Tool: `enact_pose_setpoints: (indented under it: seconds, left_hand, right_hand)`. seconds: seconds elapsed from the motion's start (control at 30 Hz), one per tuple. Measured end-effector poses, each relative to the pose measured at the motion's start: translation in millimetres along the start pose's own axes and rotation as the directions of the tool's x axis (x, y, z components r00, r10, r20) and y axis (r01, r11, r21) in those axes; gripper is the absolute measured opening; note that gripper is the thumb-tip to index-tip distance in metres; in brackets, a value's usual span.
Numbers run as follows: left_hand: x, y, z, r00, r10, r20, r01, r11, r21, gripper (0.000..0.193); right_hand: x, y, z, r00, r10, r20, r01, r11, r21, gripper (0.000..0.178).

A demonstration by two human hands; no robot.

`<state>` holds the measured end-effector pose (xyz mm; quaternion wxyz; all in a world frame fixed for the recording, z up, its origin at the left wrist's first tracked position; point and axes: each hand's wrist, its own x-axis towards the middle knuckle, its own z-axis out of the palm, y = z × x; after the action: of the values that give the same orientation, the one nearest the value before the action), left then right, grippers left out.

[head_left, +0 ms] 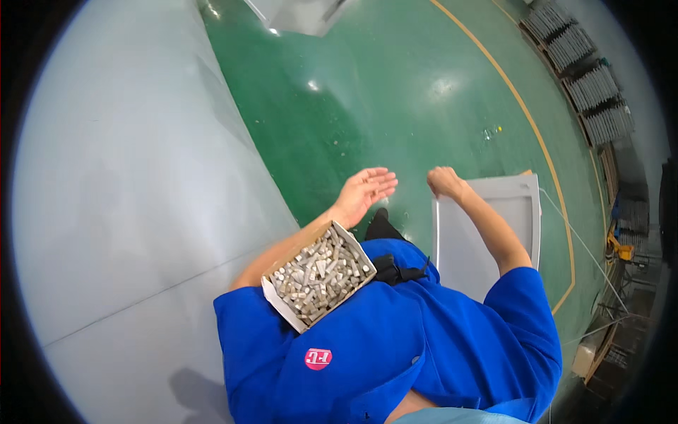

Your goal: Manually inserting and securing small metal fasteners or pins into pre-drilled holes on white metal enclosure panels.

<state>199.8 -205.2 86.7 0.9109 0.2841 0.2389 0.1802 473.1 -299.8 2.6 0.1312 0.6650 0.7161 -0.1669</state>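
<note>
A cardboard box point(284, 309) without a lid rests in the crook of my left arm, against my blue shirt. It is full of small whitish-grey stubby pieces point(321, 275) whose exact kind I cannot make out. Beyond the box my left hand point(365, 194) stretches out with its fingers extended and nothing in it. My right hand point(443, 182) is closed, knuckles up, by the upper left corner of a pale grey panel point(470, 244) with a raised rim. Whatever it may hold is hidden under the fingers.
A large pale grey surface point(134, 162) fills the left side. The green floor point(381, 85) has a curved yellow line point(526, 99). Another grey panel point(304, 14) shows at the top. Stacks of grey slabs point(597, 88) stand far right, above a yellow object point(620, 249).
</note>
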Motion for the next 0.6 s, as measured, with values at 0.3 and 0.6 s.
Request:
enact_pose_setpoints:
  seconds: [0.3,0.6]
  left_hand:
    - [-1.1,-1.6,-6.6,0.998,0.024,-0.063,-0.028,0.998,-0.049,0.037]
    - [0.4,17.7,-19.6,0.975,0.209,-0.08,-0.214,0.976,-0.051,0.04]
  right_hand:
    - [-14.9,-71.2,-96.5,0.968,0.062,-0.244,0.19,0.454,0.87,0.023]
    - [41.2,-127.2,-138.1,0.902,-0.093,-0.422,0.417,0.445,0.793,0.022]
